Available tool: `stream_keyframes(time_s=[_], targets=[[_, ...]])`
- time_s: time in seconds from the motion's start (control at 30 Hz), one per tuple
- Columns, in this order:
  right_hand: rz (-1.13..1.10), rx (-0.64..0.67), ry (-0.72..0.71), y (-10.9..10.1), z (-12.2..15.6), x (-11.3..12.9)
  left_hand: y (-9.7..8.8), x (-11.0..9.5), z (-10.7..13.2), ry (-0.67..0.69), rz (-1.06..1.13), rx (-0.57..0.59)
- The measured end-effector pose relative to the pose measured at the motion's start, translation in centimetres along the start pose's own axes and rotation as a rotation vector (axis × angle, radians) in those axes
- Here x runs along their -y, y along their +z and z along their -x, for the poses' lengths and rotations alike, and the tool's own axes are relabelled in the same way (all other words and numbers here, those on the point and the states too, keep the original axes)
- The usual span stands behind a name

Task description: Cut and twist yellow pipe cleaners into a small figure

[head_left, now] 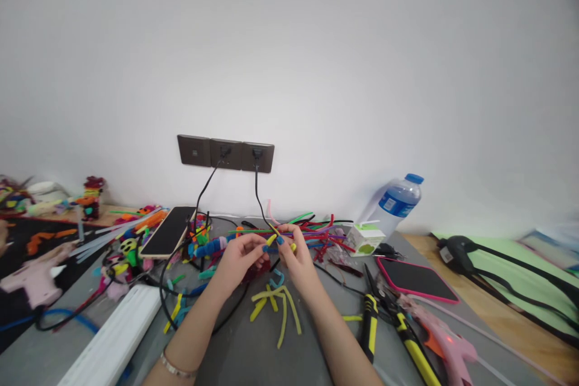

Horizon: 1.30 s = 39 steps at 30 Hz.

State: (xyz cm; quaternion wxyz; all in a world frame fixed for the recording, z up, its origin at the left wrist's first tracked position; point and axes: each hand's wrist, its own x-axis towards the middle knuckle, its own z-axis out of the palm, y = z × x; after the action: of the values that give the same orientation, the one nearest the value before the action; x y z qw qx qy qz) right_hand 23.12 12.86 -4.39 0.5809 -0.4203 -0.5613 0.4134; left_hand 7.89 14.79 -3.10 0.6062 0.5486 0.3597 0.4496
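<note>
My left hand (243,258) and my right hand (294,255) meet above the middle of the grey mat. Both are closed, pinching a short yellow pipe cleaner (272,239) between thumbs and fingers. Part of it is hidden behind the fingertips. Just below them lie several yellow pipe cleaner pieces (283,313), some bent, and a light blue curled piece (277,279). Behind my hands is a loose spread of red, purple and green pipe cleaners (323,241). A thick blue fuzzy roll (208,248) sits beside my left hand.
Pliers (409,338), a pink glue gun (446,338), a pink-edged phone (418,279), a small box (365,239) and a tilted water bottle (392,205) are on the right. Leftward are another phone (168,232), a white power strip (115,338), cables and a second glue gun (34,277).
</note>
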Motion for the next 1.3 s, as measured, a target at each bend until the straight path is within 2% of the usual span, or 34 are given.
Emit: stream_keyframes(time_s=[0.27, 0.4, 0.53, 0.7, 0.83, 0.93, 1.13, 1.3], targets=[[-0.106, -0.020, 0.109, 0.1, -0.3, -2.5, 0.2, -0.2, 0.1, 0.033, 0.068, -0.021], [-0.069, 0.002, 0.153, 0.1, -0.6, -2.0, 0.3, -0.3, 0.2, 0.060, 0.040, -0.047], [-0.156, -0.011, 0.190, 0.1, -0.6, -1.3, 0.3, -0.3, 0.2, 0.124, 0.024, -0.062], [-0.164, -0.041, 0.121, -0.1, -0.7, -0.9, 0.1, 0.5, -0.2, 0.191, 0.002, -0.094], [-0.094, 0.010, 0.076, -0.2, -0.8, -0.7, 0.1, 0.8, -0.3, 0.171, 0.002, -0.064], [-0.143, 0.043, 0.081, 0.0, -0.7, -0.8, 0.2, 0.7, -0.2, 0.163, 0.011, -0.092], [-0.216, -0.059, 0.042, 0.4, -0.6, -0.6, 0.3, 0.7, -0.4, 0.189, -0.017, -0.191], [-0.159, -0.124, 0.015, -0.3, -0.7, 0.1, 0.3, 0.9, -0.5, 0.192, -0.009, -0.200]])
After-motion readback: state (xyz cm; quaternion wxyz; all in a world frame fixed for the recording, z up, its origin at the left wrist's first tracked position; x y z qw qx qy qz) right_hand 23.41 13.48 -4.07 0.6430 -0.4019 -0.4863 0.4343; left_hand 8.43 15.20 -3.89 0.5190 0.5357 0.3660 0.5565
